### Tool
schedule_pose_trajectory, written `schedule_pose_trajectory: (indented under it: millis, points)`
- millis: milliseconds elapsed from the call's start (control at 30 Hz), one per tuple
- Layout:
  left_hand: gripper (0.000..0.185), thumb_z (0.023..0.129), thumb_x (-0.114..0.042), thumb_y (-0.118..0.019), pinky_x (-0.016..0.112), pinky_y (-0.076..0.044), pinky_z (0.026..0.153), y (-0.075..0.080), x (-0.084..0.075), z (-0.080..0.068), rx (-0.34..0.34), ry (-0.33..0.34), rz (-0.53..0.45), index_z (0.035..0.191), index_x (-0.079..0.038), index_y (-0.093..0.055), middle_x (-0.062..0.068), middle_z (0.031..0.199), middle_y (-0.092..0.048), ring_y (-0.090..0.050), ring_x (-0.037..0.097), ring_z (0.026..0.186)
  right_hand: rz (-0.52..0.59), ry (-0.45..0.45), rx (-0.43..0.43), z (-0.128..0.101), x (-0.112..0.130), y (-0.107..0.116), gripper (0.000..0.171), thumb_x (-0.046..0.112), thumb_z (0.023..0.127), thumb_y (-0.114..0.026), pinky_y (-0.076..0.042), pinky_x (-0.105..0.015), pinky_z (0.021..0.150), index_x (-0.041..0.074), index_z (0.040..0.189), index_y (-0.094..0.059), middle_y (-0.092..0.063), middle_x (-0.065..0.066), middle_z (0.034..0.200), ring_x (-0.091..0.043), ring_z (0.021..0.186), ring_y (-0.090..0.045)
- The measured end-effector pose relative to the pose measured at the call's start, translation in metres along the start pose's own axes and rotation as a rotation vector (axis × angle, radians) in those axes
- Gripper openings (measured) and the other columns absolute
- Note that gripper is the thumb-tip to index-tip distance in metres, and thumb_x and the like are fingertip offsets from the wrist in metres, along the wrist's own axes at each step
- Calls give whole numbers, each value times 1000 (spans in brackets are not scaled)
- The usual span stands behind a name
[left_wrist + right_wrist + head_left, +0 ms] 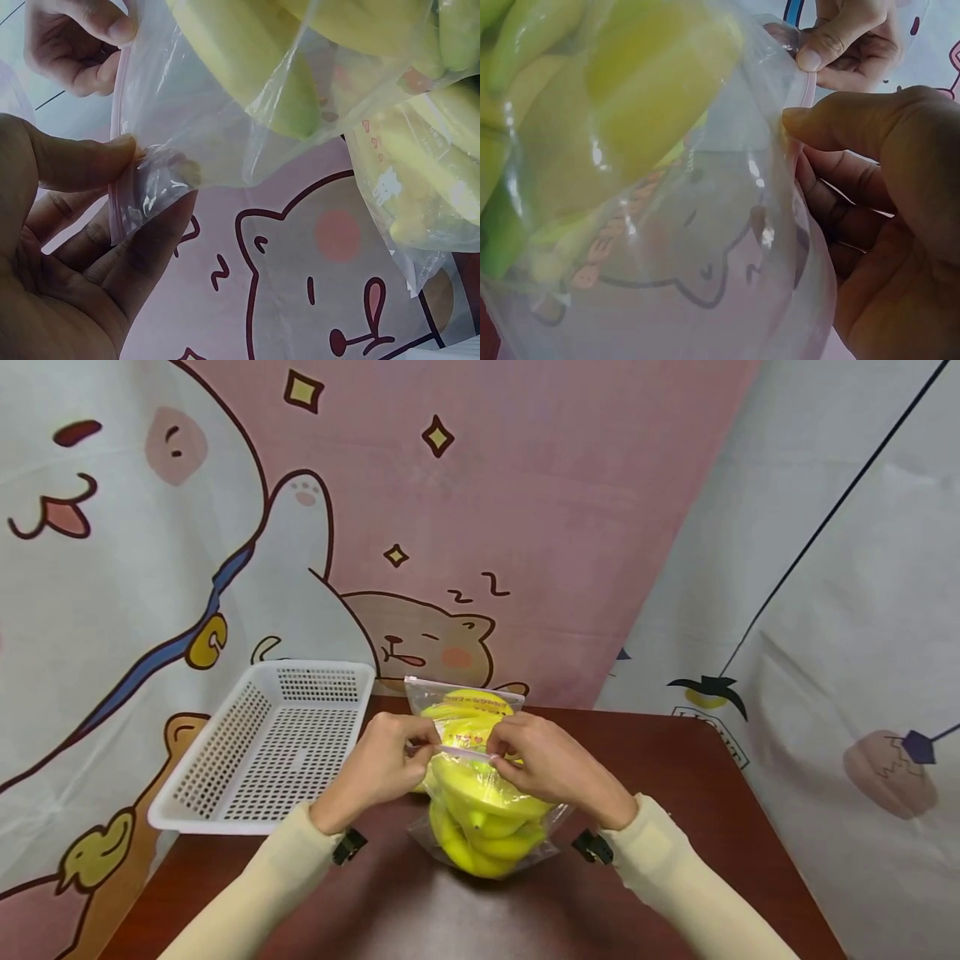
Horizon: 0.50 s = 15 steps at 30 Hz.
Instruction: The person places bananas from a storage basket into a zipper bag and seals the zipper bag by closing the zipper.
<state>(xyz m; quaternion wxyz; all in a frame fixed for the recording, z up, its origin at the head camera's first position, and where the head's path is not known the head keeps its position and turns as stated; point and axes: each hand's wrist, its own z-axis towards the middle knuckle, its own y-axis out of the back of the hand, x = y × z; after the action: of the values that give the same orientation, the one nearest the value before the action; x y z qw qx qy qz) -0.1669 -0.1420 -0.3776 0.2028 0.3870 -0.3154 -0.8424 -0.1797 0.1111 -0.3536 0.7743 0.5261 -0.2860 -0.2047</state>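
Note:
A clear zip bag (467, 752) of yellow bananas (487, 839) is held up over the table, its zip edge turned toward the top. My left hand (390, 758) pinches the left part of that edge between thumb and fingers. On the right part, my right hand (551, 764) grips the same strip with thumb and forefinger. In the left wrist view the pinkish zip strip (118, 112) runs between both hands. The right wrist view shows green-tipped bananas (622, 112) through the plastic. Directly behind stands a second zip bag (467, 688), printed and also filled with bananas.
A white perforated plastic basket (210, 820) sits at the table's left side. The dark reddish-brown table (637, 760) reaches back to a cartoon-printed cloth (562, 527), which also hangs along both sides.

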Motion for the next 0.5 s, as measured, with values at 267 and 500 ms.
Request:
schedule_pose_trajectory:
  millis: [267,500]
  points:
    - [24,81,7,-63,20,-49,52,1,4,-2,-2,3,-9,78,-13,-76,-2,75,-74,-57,2,58,19,3,7,-3,-3,0,6,15,91,-75,-53,-26,75,18,90,-69,-65,9,87,-10,81,-60]
    - [25,79,8,-61,19,-51,52,2,4,-6,-9,5,-25,78,-12,-76,-1,75,-75,-60,1,58,40,16,9,-5,-2,0,6,17,92,-74,-52,-25,74,18,90,-69,-65,9,88,-10,81,-59]
